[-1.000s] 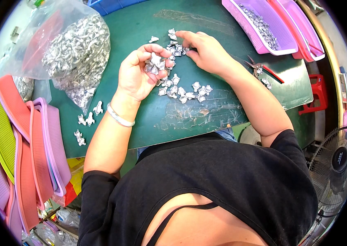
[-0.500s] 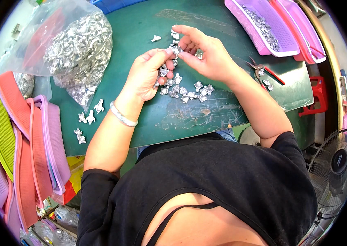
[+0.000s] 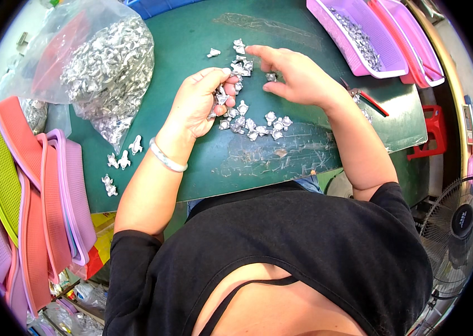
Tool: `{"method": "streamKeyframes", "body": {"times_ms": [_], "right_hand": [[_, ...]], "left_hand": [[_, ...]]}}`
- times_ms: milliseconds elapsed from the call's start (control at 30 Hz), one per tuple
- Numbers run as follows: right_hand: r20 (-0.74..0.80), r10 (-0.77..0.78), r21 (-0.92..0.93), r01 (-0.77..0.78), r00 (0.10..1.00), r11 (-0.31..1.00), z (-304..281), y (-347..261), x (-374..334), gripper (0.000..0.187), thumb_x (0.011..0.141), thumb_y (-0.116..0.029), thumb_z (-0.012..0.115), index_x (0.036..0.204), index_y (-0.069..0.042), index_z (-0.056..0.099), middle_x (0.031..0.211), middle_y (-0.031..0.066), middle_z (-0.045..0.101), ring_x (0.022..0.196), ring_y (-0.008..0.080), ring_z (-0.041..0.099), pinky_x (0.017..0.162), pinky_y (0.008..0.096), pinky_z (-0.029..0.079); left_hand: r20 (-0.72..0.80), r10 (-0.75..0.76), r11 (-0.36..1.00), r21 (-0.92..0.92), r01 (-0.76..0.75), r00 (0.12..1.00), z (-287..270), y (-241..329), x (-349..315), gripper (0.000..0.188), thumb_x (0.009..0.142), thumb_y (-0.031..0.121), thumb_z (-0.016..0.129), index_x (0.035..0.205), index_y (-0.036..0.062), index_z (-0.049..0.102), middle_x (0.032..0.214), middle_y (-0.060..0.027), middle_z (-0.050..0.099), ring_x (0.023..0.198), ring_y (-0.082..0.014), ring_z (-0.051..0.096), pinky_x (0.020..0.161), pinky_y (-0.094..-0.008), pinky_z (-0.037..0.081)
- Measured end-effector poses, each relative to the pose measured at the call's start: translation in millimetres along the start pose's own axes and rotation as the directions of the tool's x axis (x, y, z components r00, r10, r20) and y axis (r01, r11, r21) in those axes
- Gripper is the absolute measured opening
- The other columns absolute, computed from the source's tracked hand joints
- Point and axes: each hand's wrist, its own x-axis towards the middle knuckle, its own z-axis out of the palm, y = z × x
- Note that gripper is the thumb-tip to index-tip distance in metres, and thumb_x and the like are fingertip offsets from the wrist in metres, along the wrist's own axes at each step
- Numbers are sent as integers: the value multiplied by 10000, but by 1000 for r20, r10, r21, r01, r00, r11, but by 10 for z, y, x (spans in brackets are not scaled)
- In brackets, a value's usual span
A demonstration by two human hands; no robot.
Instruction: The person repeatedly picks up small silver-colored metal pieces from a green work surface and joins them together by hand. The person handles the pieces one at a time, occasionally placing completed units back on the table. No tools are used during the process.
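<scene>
Small silver metal castings fill the curled fingers of my left hand (image 3: 197, 98), which wears a pale bangle (image 3: 167, 157). Its thumb presses toward the forefinger. To the right, my right hand (image 3: 292, 75) hovers with thumb and forefinger spread and nothing between them. Its forefinger tip is close to a casting (image 3: 239, 47) at the far end of a short column. Another casting (image 3: 270, 77) lies by the right thumb. Just beyond my left fingertips sits a cluster of castings (image 3: 242, 66). A loose group of castings (image 3: 261, 130) lies nearer to me on the green table (image 3: 203, 185).
A clear plastic bag (image 3: 110, 73) full of castings stands at the left, with several castings (image 3: 123, 160) before it. Stacked plastic baskets (image 3: 18, 185) line the left edge. At right are a purple basket (image 3: 359, 39) holding small parts, red-handled cutters (image 3: 373, 105) and a fan (image 3: 454, 235).
My right hand has moved right, away from my left hand, and its fingers have opened. Castings that were between the hands now lie in the column on the table. My left hand has barely moved.
</scene>
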Motion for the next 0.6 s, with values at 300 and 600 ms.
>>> {"method": "streamKeyframes", "body": {"times_ms": [300, 600], "right_hand": [[17, 33, 54, -34, 999, 998, 31, 26, 19, 565, 677, 73, 529, 1215, -57, 417, 880, 150, 571, 821, 304, 567, 740, 364, 453], [-224, -109, 365, 187, 968, 912, 64, -108, 46, 635, 701, 45, 558, 1291, -104, 377, 913, 73, 568, 729, 186, 540, 705, 276, 458]], "left_hand": [[117, 26, 970, -244, 3, 993, -90, -18, 36, 139, 829, 113, 486, 853, -12, 542, 745, -94, 534, 599, -151, 517, 377, -161, 357], [237, 3, 988, -150, 34, 971, -194, -65, 117, 269, 814, 205, 538, 968, -15, 533, 917, -197, 536, 669, -231, 533, 383, -197, 404]]}}
